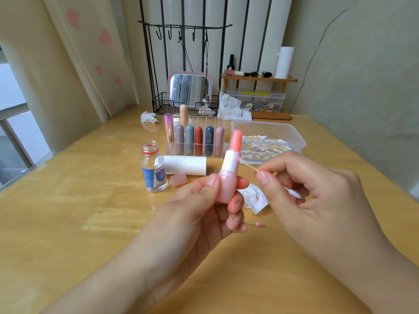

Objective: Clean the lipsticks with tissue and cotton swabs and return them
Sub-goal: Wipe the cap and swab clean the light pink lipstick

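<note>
Head view. We see the left hand (204,200) curled round the base of an open pink lipstick (229,168), thumb on its near side and fingers wrapped behind; the tube stands nearly upright above the wooden table (79,211), its coral bullet fully raised. The right hand (301,191) pinches a cotton swab (254,167) between thumb and forefinger, the remaining fingers loosely curled; the far tip of the swab lies against the pale collar of the lipstick, and its other white tip projects past the fingers.

On the table beneath the hands we note a folded tissue (255,200) marked with red smears and a used swab (256,223) with a pink tip. The lipstick's pink cap (178,179) lies on its side just beside an uncapped glass bottle (154,168) and a white paper roll (184,165).

Farther back stands a clear organizer (195,141) holding capped lipsticks upright in separate compartments. To its right is a clear box of cotton swabs (267,141). Crumpled tissues (231,107), a mirror (190,90) in a wire rack and a small wooden shelf (258,79) stand along the wall.
</note>
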Tool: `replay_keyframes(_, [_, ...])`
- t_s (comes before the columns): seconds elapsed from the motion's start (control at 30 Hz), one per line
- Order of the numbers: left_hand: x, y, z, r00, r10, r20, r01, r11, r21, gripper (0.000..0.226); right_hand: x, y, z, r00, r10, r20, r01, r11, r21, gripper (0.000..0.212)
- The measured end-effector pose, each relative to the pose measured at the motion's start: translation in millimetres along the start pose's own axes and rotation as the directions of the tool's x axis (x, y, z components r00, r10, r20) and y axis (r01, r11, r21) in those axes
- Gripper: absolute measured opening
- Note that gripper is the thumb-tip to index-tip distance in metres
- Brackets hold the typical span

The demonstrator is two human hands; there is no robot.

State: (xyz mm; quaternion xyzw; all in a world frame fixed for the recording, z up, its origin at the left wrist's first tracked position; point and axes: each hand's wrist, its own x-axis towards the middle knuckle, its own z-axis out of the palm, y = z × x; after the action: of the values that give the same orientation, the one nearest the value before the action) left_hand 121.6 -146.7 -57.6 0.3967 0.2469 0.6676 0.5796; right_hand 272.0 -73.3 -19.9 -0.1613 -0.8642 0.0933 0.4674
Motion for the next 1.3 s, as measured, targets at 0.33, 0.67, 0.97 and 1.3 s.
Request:
replay_keyframes(0.33, [0.5, -0.6, -2.3, 0.997, 0.002, 0.071, 0.006, 0.994, -0.11, 0.035, 0.3, -0.3, -2.6, 1.0, 0.003, -0.004, -0.003, 0.999, 0.035, 0.013])
replay_keyframes(0.67, [-0.6, 0.7, -3.6, 0.997, -0.048, 0.062, 0.054, 0.993, -0.106, 0.032, 0.0, 0.4, -1.2, 1.0, 0.002, 0.014, -0.003, 0.998, 0.065, 0.014])
replay_keyframes(0.97, [-1.2, 5.7, 7.3, 0.999, -0.033, -0.023, 0.032, 0.999, -0.036, 0.021, 0.0, -3.5, -0.5, 0.997, -0.045, 0.063, 0.043, 0.998, 0.04, 0.013])
replay_keyframes(1.3, [-7.3, 7.3, 8.2, 0.972, 0.187, -0.141, -0.11, 0.896, 0.431, 0.03, 5.0, -5.2, -8.9, 0.997, -0.05, 0.06, 0.049, 0.999, 0.02, 0.014])
